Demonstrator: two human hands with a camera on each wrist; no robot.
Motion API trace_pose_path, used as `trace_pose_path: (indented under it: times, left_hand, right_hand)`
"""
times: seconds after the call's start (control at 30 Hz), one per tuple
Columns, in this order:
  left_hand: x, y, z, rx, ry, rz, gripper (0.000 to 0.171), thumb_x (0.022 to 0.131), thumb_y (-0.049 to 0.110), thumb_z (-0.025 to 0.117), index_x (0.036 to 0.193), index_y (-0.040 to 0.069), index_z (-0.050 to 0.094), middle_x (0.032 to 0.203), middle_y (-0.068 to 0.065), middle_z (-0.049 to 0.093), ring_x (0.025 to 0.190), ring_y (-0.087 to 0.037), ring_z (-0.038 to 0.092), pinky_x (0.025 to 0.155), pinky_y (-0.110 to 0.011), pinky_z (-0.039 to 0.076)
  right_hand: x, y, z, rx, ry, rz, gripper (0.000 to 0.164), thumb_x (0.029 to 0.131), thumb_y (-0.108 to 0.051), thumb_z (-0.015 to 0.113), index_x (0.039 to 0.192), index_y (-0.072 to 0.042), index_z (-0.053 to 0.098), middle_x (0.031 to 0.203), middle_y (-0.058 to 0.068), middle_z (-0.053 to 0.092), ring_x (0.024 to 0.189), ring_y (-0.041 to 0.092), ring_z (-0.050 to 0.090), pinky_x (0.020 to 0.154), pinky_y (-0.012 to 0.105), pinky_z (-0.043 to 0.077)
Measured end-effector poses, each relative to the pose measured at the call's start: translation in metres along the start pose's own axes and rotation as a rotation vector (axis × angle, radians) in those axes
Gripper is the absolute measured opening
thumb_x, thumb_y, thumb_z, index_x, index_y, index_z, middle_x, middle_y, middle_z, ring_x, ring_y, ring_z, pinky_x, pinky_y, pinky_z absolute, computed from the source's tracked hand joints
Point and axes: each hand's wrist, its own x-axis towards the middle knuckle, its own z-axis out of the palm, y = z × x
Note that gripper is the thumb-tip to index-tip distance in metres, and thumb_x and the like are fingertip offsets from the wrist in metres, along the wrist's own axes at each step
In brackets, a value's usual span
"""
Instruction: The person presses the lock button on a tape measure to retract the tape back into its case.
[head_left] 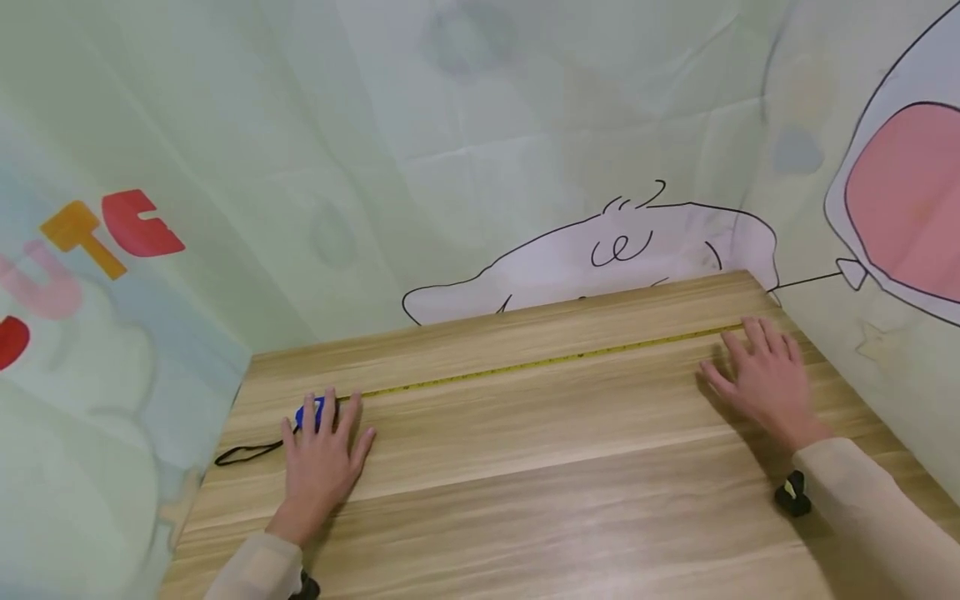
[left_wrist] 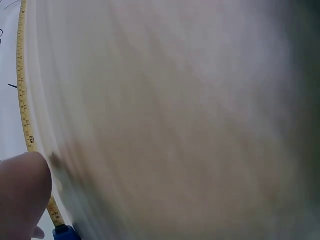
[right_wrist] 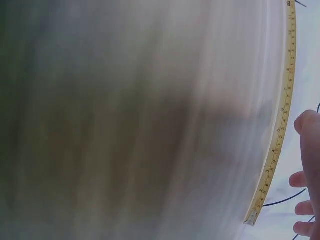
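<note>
A tape measure with a blue case (head_left: 318,410) lies toward the left of the wooden tabletop (head_left: 540,500). Its yellow blade (head_left: 525,365) is drawn out in a long line to the right. My left hand (head_left: 318,467) lies over the case with fingers straight and spread; whether they press on it I cannot tell. Over at the blade's far end, my right hand (head_left: 768,383) is spread flat, its fingertips at or beside the tape. The right wrist view shows the blade's metal end tip (right_wrist: 252,216), with no finger curled round it.
A black wrist strap (head_left: 247,452) trails left from the case. Behind the table hangs a pale printed curtain (head_left: 337,167) with cartoon drawings, meeting the table's back edge. It also runs along both sides. Small black devices (head_left: 792,493) sit at the wrists.
</note>
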Motion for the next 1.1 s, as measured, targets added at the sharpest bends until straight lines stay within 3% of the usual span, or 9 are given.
trace_pose_path:
  times: [0.43, 0.7, 0.97, 1.1]
  left_hand:
    - [0.009, -0.005, -0.002, -0.015, -0.043, -0.018, 0.069, 0.108, 0.05, 0.055, 0.167, 0.02, 0.035, 0.17, -0.025, 0.029, 0.156, -0.054, 0.018, 0.118, -0.083, 0.014]
    - [0.014, -0.007, -0.001, 0.018, -0.038, -0.006, 0.068, 0.106, 0.049, 0.057, 0.165, 0.02, 0.038, 0.169, -0.025, 0.031, 0.156, -0.054, 0.019, 0.117, -0.082, 0.018]
    - [0.012, -0.01, -0.003, 0.055, -0.017, 0.032, 0.059, 0.109, 0.035, 0.057, 0.163, 0.019, 0.041, 0.167, -0.024, 0.037, 0.154, -0.052, 0.028, 0.114, -0.081, 0.026]
    - [0.013, -0.01, 0.0, 0.067, 0.014, 0.051, 0.055, 0.109, 0.029, 0.055, 0.161, 0.016, 0.045, 0.164, -0.024, 0.042, 0.152, -0.05, 0.035, 0.114, -0.078, 0.031]
  right_hand:
    - [0.014, 0.017, 0.0, -0.036, 0.015, -0.022, 0.07, 0.103, -0.049, 0.059, 0.146, 0.005, 0.05, 0.159, 0.037, 0.032, 0.148, 0.057, 0.026, 0.119, 0.074, 0.02]
    - [0.02, 0.023, 0.0, -0.039, -0.008, -0.016, 0.064, 0.103, -0.045, 0.059, 0.143, 0.005, 0.05, 0.156, 0.039, 0.033, 0.146, 0.059, 0.028, 0.118, 0.076, 0.021]
    - [0.022, 0.029, 0.008, 0.002, 0.077, -0.062, 0.048, 0.095, -0.015, 0.067, 0.135, 0.007, 0.054, 0.142, 0.035, 0.043, 0.137, 0.055, 0.037, 0.108, 0.075, 0.03]
    - [0.026, 0.034, 0.008, 0.008, 0.073, -0.038, 0.044, 0.094, -0.007, 0.065, 0.134, 0.009, 0.054, 0.142, 0.038, 0.043, 0.136, 0.056, 0.038, 0.107, 0.076, 0.032]
